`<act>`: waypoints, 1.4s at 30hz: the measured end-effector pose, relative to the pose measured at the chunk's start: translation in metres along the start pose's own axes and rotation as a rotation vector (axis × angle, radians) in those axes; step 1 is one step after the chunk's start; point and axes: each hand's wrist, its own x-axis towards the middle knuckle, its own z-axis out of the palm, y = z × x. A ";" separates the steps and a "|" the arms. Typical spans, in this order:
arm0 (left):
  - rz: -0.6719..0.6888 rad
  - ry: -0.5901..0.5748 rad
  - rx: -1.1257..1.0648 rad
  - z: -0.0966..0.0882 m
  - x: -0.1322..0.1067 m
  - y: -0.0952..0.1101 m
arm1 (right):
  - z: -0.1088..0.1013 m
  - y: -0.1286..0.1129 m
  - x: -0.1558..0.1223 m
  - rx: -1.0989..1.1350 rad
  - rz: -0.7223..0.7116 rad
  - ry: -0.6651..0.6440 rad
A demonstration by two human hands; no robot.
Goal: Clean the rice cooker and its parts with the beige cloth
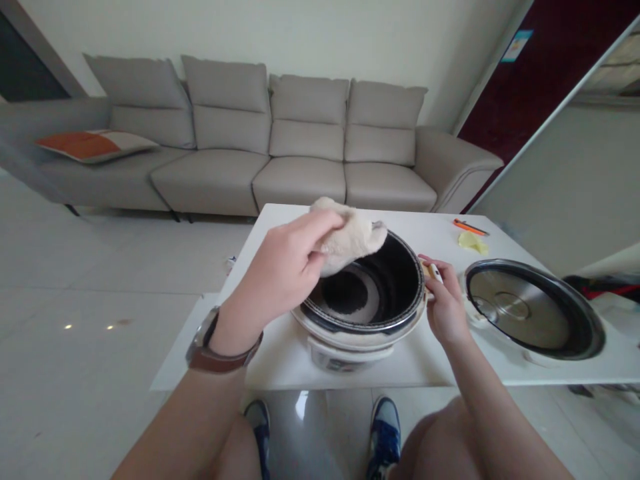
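Note:
On the white table stands a rice cooker (350, 340) without its lid over it, its dark inner pot (395, 280) facing up. A pale ring shows on the bottom of the pot. My left hand (293, 257) is closed on a cream cloth (350, 240), held over the pot's far left rim. Part of that rim is hidden by the cloth and the hand. My right hand (445, 297) is closed at the cooker's right side on a small tan-and-white piece (431, 270). Whether that piece belongs to the cooker, I cannot tell.
A large round lid (520, 307) with a black rim and metallic inside lies on the table (415, 367) at right. Behind it are a yellow crumpled scrap (473, 242) and an orange cutter-like tool (470, 227). A grey sofa (300, 180) stands beyond the table.

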 end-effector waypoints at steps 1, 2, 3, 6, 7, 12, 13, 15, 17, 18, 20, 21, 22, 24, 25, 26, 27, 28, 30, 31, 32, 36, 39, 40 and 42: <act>0.028 -0.129 0.025 0.002 -0.001 -0.001 | 0.000 0.001 0.000 -0.002 -0.002 0.003; 0.050 -0.262 0.042 0.004 -0.002 -0.001 | 0.000 0.001 0.000 -0.004 -0.004 0.005; 0.062 -0.382 0.057 0.008 -0.002 0.000 | 0.000 0.002 0.001 -0.006 -0.005 0.008; 0.076 -0.577 0.092 0.016 -0.004 0.002 | 0.001 0.004 0.001 -0.005 -0.016 0.018; 0.077 -0.593 0.101 0.017 -0.005 0.003 | 0.001 0.004 0.001 -0.005 -0.022 0.020; 0.012 -0.477 0.101 0.020 -0.010 0.006 | 0.007 0.002 0.001 -0.009 -0.043 0.028; -0.016 -0.433 0.090 0.022 -0.011 0.006 | 0.008 0.002 0.001 -0.001 -0.043 0.039; -0.075 -0.342 0.047 0.027 -0.012 0.005 | 0.011 0.002 0.001 0.020 -0.040 0.059; -0.131 -0.235 -0.010 0.031 -0.011 0.004 | 0.012 0.001 0.000 0.035 -0.031 0.065; -0.157 -0.171 -0.028 0.033 -0.008 0.005 | 0.012 0.001 0.000 0.040 -0.024 0.061; -0.197 -0.026 -0.021 0.033 -0.001 0.007 | 0.011 0.000 0.000 0.049 -0.013 0.043; -0.210 0.051 0.011 0.031 0.004 0.011 | 0.009 0.000 0.000 0.055 -0.009 0.029; -0.215 0.126 0.056 0.029 0.009 0.015 | 0.008 -0.001 0.000 0.061 -0.006 0.015; -0.190 0.246 0.163 0.025 0.020 0.028 | 0.005 -0.001 0.001 0.066 0.001 -0.007; -0.159 0.272 0.212 0.025 0.025 0.035 | 0.004 -0.001 0.001 0.068 0.006 -0.013; -0.119 0.254 0.249 0.025 0.029 0.042 | 0.003 -0.001 0.001 0.071 0.011 -0.018; -0.070 0.190 0.271 0.027 0.032 0.048 | 0.003 -0.001 0.001 0.075 0.014 -0.021; -0.017 0.076 0.280 0.031 0.035 0.052 | 0.003 -0.001 0.001 0.077 0.016 -0.023; 0.081 -0.243 0.264 0.043 0.038 0.054 | 0.003 0.000 0.001 0.076 0.011 -0.025; 0.117 -0.417 0.249 0.050 0.038 0.051 | 0.004 0.001 0.001 0.073 0.007 -0.023; 0.132 -0.573 0.236 0.057 0.038 0.048 | 0.004 0.001 0.001 0.072 0.003 -0.019; 0.039 -1.007 0.265 0.079 0.037 0.031 | 0.005 0.003 0.002 0.069 0.012 -0.010; -0.006 -1.105 0.300 0.085 0.035 0.026 | 0.005 0.003 0.002 0.072 0.019 -0.010; -0.012 -1.108 0.305 0.085 0.034 0.026 | 0.006 0.003 0.002 0.073 0.019 -0.007; -0.031 -1.073 0.310 0.086 0.033 0.028 | 0.006 0.003 0.002 0.074 0.017 -0.002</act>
